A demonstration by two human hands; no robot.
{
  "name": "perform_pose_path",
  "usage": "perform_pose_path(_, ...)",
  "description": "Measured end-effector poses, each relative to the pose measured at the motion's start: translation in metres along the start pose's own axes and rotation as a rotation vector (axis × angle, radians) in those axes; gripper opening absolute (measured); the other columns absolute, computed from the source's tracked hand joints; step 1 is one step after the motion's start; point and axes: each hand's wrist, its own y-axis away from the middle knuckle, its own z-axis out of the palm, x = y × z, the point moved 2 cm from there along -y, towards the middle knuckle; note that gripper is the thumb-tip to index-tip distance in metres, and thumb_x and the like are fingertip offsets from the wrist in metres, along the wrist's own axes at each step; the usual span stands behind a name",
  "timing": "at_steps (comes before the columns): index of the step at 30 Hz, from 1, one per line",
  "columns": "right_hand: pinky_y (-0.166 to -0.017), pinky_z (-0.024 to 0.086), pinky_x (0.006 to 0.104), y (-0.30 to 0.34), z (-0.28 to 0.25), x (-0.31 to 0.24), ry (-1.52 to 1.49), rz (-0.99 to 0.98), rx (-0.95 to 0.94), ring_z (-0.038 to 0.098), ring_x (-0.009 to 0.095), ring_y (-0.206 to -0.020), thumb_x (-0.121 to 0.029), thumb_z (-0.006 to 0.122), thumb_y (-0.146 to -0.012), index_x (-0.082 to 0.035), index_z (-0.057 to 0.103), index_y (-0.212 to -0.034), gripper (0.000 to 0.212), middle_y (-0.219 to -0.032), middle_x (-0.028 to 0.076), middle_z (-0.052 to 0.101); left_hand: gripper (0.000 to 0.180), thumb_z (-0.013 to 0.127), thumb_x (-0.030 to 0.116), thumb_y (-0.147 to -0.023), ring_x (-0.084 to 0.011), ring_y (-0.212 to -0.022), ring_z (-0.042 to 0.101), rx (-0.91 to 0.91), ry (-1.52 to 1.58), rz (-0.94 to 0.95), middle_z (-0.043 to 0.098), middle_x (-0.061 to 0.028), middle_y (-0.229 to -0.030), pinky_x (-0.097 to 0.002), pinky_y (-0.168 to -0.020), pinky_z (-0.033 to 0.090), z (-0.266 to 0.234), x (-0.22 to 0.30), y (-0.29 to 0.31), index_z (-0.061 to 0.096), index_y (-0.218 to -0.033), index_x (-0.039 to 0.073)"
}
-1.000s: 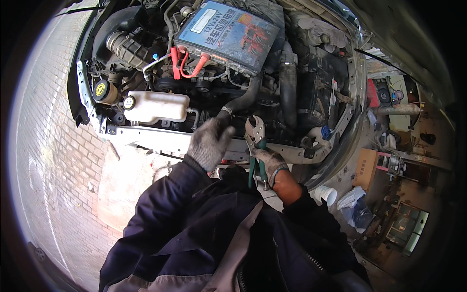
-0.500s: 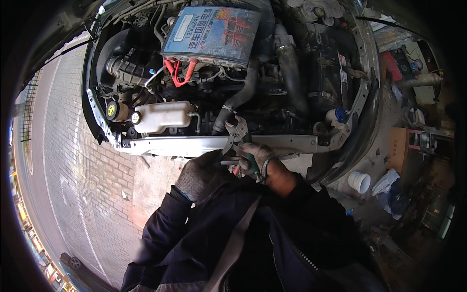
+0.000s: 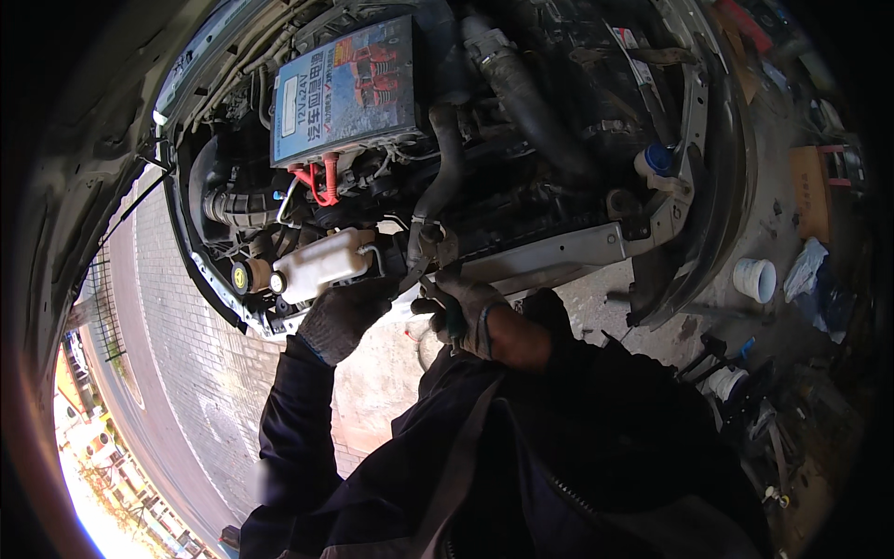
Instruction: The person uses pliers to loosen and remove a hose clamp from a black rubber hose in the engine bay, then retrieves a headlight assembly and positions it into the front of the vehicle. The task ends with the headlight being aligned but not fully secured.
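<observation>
A pair of large pliers (image 3: pixel 434 248), with curved grey metal jaws and a green grip, is at the lower end of a black rubber hose (image 3: pixel 441 177), behind the front crossmember of an open engine bay. The jaws overlap the hose end; whether they bite on it I cannot tell. My right hand (image 3: pixel 472 312), in a grey knit glove, is closed round the green handle. The other handle runs toward my left hand (image 3: pixel 340 321), gloved in grey with dark palm, whose fingers are closed on it. My left fingertips are partly hidden beside the white plastic reservoir (image 3: pixel 324 265).
A blue battery box (image 3: pixel 345 93) with red cables (image 3: pixel 328 182) rests on the engine. The silver crossmember (image 3: pixel 559 256) crosses before me. A blue-capped filler neck (image 3: pixel 656 158) is at right. On the floor stand a white bucket (image 3: pixel 754 279) and a cardboard box (image 3: pixel 808 196).
The pliers' jaws have moved from above the crossmember onto the hose end. My left hand has spread farther left from my right. The view has turned and shifted.
</observation>
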Motion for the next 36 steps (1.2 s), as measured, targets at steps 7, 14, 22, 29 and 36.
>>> perform_pose_path(7, -0.047, 0.051, 0.0318, -0.014, -0.001, 0.006, 0.029, 0.041, 0.057, 0.064, 0.017, -0.066, -0.044, 0.055, -0.116, -0.007, 0.061, -0.124, 0.039, -0.11, 0.011, 0.074, 0.03, 0.068, 0.013, -0.106, -0.0309, -0.108, 0.079, 0.026, -0.223, 0.304, 0.078, -0.0166, -0.125, -0.0376, -0.091, 0.065, -0.017, -0.008, -0.013, 0.072, -0.134, 0.0)
perform_pose_path(14, -0.048, 0.052, 0.0378, -0.016, -0.001, 0.012, -0.039, 0.032, 0.006, 0.066, 0.02, -0.064, -0.043, 0.061, -0.113, -0.006, 0.064, -0.122, 0.037, -0.104, 0.012, 0.076, 0.032, 0.072, 0.005, -0.102, -0.0274, -0.107, 0.08, -0.086, -0.171, 0.255, 0.079, -0.0142, -0.124, -0.0352, -0.088, 0.065, -0.034, -0.008, -0.017, 0.073, -0.133, 0.0)
perform_pose_path(22, -0.05, 0.052, 0.0359, -0.026, -0.005, 0.014, -0.052, 0.008, 0.078, 0.064, 0.02, -0.057, -0.038, 0.064, -0.11, -0.006, 0.069, -0.116, 0.033, -0.096, 0.013, 0.077, 0.036, 0.076, 0.004, -0.094, -0.0275, -0.107, 0.079, -0.041, -0.356, 0.359, 0.078, -0.0131, -0.125, -0.0358, -0.086, 0.066, -0.023, -0.011, -0.015, 0.073, -0.131, 0.003)
perform_pose_path(29, -0.051, 0.052, 0.0348, -0.029, -0.004, 0.014, -0.121, 0.009, 0.045, 0.065, 0.02, -0.062, -0.044, 0.062, -0.113, -0.008, 0.069, -0.116, 0.037, -0.099, 0.013, 0.077, 0.031, 0.073, 0.003, -0.098, -0.0267, -0.102, 0.08, -0.051, -0.279, 0.243, 0.08, -0.0126, -0.121, -0.035, -0.085, 0.065, -0.032, -0.005, -0.02, 0.074, -0.129, 0.002)
perform_pose_path(36, -0.053, 0.054, 0.0363, -0.025, 0.008, 0.008, -0.135, -0.031, -0.025, 0.069, 0.021, -0.069, -0.044, 0.062, -0.113, -0.006, 0.069, -0.123, 0.04, -0.101, 0.014, 0.077, 0.023, 0.07, 0.004, -0.099, -0.026, -0.102, 0.081, -0.042, -0.155, 0.212, 0.081, -0.0127, -0.118, -0.0353, -0.084, 0.066, -0.061, 0.011, -0.042, 0.078, -0.121, 0.004)
